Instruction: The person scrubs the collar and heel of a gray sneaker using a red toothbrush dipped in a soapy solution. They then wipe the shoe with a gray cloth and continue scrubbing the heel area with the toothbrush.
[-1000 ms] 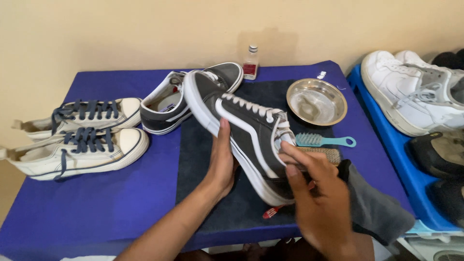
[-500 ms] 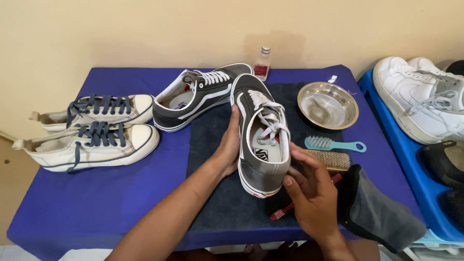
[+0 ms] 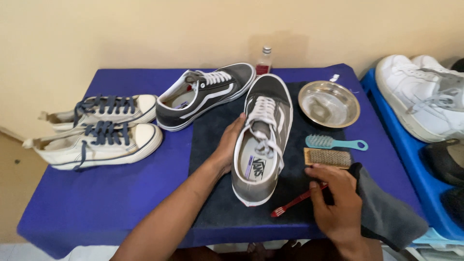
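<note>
Right now, working outward from my own body:
Right hand (image 3: pixel 338 203): my nearest hand, fingers curled down onto the thin red-handled toothbrush (image 3: pixel 294 202) lying on the dark mat; I cannot tell whether the grip has closed on it.
Grey cloth (image 3: pixel 386 208): crumpled just beside that hand, at the worktop's near right corner.
Left hand (image 3: pixel 231 145): open, palm pressed flat against the side of the grey canvas sneaker with white laces (image 3: pixel 263 140).
Grey sneaker: upright on its sole on the dark square mat (image 3: pixel 212 193), toe pointing away from me.
Brushes: a wooden wire-bristle brush (image 3: pixel 327 157) and a teal plastic brush (image 3: pixel 334 142) lie just right of the shoe.
Steel bowl (image 3: pixel 328 103): farther back on the right.
Matching grey sneaker (image 3: pixel 205 94): behind, angled leftward.
Cream sneakers with navy laces (image 3: pixel 96 128): a pair, far left.
Small clear bottle (image 3: pixel 264 60): at the back edge of the blue-covered worktop (image 3: pixel 96 203).
</note>
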